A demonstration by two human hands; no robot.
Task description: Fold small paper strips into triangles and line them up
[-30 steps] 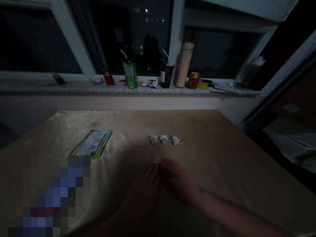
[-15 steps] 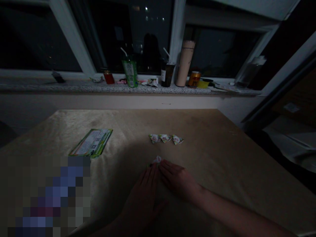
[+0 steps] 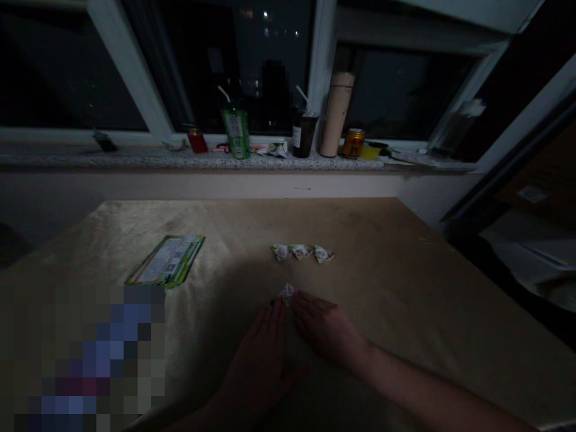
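Note:
A small folded triangle of patterned paper (image 3: pixel 287 291) lies on the table just beyond my fingertips. My left hand (image 3: pixel 263 342) rests palm down with its fingers stretched forward, the tips on the triangle's near left edge, the thumb out to the right. From the right, my right hand (image 3: pixel 321 321) reaches in with straight fingers side by side, their tips touching the triangle's right edge; its thumb is hidden. Farther back, three similar green-and-white paper triangles sit in a row: a left one (image 3: pixel 281 252), a middle one (image 3: pixel 300 251) and a right one (image 3: pixel 323 254).
A green printed sheet or packet (image 3: pixel 171 261) lies on the left of the cloth-covered table (image 3: pixel 382 258). Behind, the windowsill (image 3: pixel 148 155) carries a green cup with a straw (image 3: pixel 237 132), a dark cup (image 3: pixel 305 135), a tall flask (image 3: pixel 336 114) and a gold can (image 3: pixel 354 143).
Both hands have drawn back very slightly, so a little more of the paper triangle shows between the fingertips. The row of three triangles stays put.

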